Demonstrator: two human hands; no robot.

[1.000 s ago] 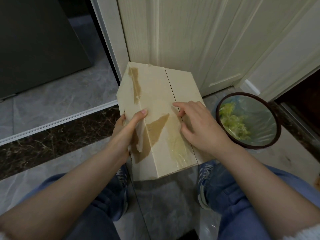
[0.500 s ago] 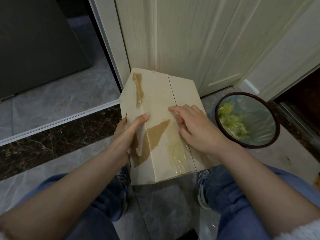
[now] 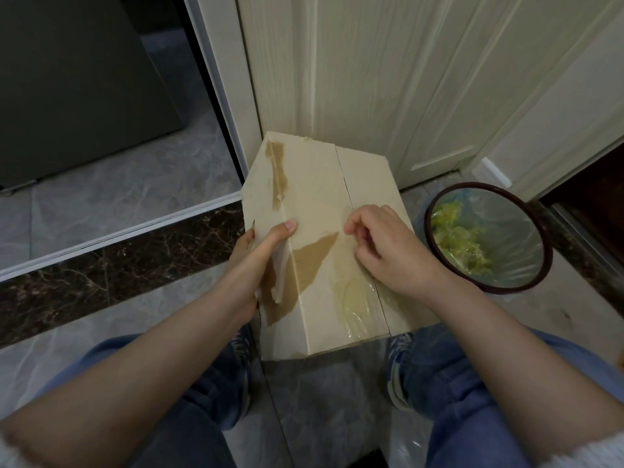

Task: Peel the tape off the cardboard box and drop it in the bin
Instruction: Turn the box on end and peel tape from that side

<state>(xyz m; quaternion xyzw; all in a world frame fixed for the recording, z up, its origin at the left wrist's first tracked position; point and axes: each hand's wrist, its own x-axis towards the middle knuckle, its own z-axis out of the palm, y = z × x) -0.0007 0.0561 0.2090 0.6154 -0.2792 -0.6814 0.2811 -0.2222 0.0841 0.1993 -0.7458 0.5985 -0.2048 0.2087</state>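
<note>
Cardboard is filling the middle of the view: a pale cardboard box (image 3: pixel 317 211) is standing tilted on the grey tiled floor (image 3: pixel 111 197), its far end leaning toward a cream panelled door (image 3: pixel 371 79) and its near end sitting between the person's knees. The left hand (image 3: pixel 260 251) is gripping the box's left edge, thumb lying across the top face and the other fingers wrapping round the side, where they are mostly hidden. The right hand (image 3: pixel 388 248) is resting on the top face beside the centre seam, its fingers curling tight with the fingertips pinching at the surface; whether they are actually catching an edge of tape cannot be told. Clear tape (image 3: pixel 354 298) is lying glossy along the near part of the top face, just left of the seam, below the right hand. Brown torn patches (image 3: pixel 314 258) are showing where the paper surface is stripped, one near the left thumb and a narrower one up by the far left corner, and a loose flap of paper is hanging beside the left hand. Just to the right of the box, near the right forearm, a round bin (image 3: pixel 540 231) with a dark rim and a clear liner is standing on the floor, holding yellow-green scraps (image 3: pixel 462 238). Blue jeans (image 3: pixel 449 383) and sneakers are showing under both arms.
</note>
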